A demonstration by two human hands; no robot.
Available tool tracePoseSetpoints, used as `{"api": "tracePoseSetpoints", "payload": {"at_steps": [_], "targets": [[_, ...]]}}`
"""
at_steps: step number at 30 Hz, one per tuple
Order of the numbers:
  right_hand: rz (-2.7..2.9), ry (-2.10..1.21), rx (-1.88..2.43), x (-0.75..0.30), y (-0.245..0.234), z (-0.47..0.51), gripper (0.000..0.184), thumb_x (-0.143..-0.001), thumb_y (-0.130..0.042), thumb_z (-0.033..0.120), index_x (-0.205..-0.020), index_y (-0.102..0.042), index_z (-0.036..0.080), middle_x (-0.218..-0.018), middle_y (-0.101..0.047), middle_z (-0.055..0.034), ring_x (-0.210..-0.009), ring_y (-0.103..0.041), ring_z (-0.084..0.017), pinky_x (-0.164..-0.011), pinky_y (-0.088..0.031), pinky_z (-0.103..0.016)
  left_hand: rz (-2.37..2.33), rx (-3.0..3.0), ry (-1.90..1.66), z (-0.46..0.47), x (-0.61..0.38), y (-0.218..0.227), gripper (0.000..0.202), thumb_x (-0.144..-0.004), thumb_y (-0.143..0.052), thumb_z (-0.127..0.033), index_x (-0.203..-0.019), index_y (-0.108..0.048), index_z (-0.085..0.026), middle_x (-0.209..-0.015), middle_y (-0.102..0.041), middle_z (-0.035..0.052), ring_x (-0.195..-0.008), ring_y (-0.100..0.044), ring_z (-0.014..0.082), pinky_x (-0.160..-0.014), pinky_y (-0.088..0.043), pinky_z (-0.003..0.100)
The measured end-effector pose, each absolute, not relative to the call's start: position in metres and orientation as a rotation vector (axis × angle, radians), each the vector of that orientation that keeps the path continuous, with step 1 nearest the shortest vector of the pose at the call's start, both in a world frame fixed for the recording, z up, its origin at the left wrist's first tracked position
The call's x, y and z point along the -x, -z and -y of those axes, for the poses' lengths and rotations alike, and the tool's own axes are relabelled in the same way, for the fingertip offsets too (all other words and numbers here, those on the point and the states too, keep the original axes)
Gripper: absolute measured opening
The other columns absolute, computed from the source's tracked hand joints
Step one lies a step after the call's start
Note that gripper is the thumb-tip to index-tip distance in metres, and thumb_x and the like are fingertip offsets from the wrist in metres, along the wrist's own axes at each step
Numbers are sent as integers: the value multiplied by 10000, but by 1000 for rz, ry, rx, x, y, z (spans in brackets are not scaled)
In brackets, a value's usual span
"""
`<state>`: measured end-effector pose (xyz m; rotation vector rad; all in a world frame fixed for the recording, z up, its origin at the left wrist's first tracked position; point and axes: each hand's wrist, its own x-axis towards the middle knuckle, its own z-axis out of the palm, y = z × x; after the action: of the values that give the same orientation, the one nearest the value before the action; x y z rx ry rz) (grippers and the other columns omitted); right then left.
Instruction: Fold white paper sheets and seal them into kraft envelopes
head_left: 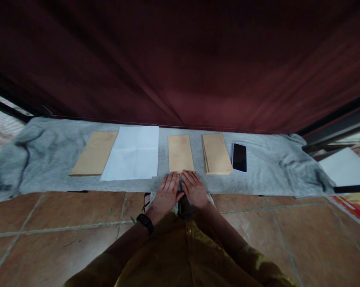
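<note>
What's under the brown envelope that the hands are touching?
The middle brown envelope lies on the grey cloth, which shows around it. The left hand and right hand touch its near edge. Anything tucked directly beneath is covered, so I can't see it.

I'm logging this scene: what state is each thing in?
Middle envelope, lying flat
Left envelope, lying flat
Right envelopes, stacked, edges uneven
White paper, spread flat
Phone, face up, screen dark
Grey cloth, spread out, wrinkled
Red cloth, hanging
Left hand, open, palm down
Right hand, open, palm down
</note>
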<state>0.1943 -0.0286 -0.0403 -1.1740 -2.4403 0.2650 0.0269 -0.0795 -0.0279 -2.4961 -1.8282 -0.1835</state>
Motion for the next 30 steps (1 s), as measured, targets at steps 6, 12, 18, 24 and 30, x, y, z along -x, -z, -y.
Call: {"api": "tracePoseSetpoints", "payload": {"at_steps": [6,12,18,24,30], "targets": [[2448,-231,1190,-195,46,29,430,-1022,-465,231,-1438,-540,155,-1489,-548,-83,-1404,-466,-208,-1223,-318,-414,1799,2495,110,77,-30,32,642,-983,-477,-424,-1494,-430,-38,-1540,-464,195,-1454,-400,306,-1219,-296,461],[2402,-214,1244,-201,47,29,426,-1025,-451,246,-1419,-555,123,-1478,-556,-105,-1395,-478,-228,-1209,-337,-427,1788,2476,118,78,-26,34,609,-1003,-429,-445,-1473,-474,-59,-1506,-509,187,-1444,-417,296,-1217,-290,465],[2355,-191,1321,-212,48,30,448,-1018,-450,243,-1447,-530,142,-1468,-564,-114,-1378,-494,-241,-1200,-346,-459,1853,2444,125,82,-27,33,637,-1010,-404,-469,-1486,-451,-49,-1513,-495,202,-1449,-405,301,-1204,-302,469],[2331,-197,1341,-213,49,32,434,-1023,-432,231,-1436,-541,151,-1463,-570,-103,-1373,-498,-242,-1191,-355,-460,1816,2465,13,77,-29,28,642,-1012,-394,-476,-1499,-433,-59,-1483,-519,214,-1405,-443,329,-1181,-306,495],[2367,-225,1309,-211,44,30,441,-1025,-426,238,-1434,-538,119,-1470,-559,-125,-1423,-436,-253,-1197,-347,-471,1791,2481,-97,70,-35,23,735,-969,-489,-495,-1550,-341,-71,-1436,-532,242,-1369,-446,369,-1150,-307,541]]}}
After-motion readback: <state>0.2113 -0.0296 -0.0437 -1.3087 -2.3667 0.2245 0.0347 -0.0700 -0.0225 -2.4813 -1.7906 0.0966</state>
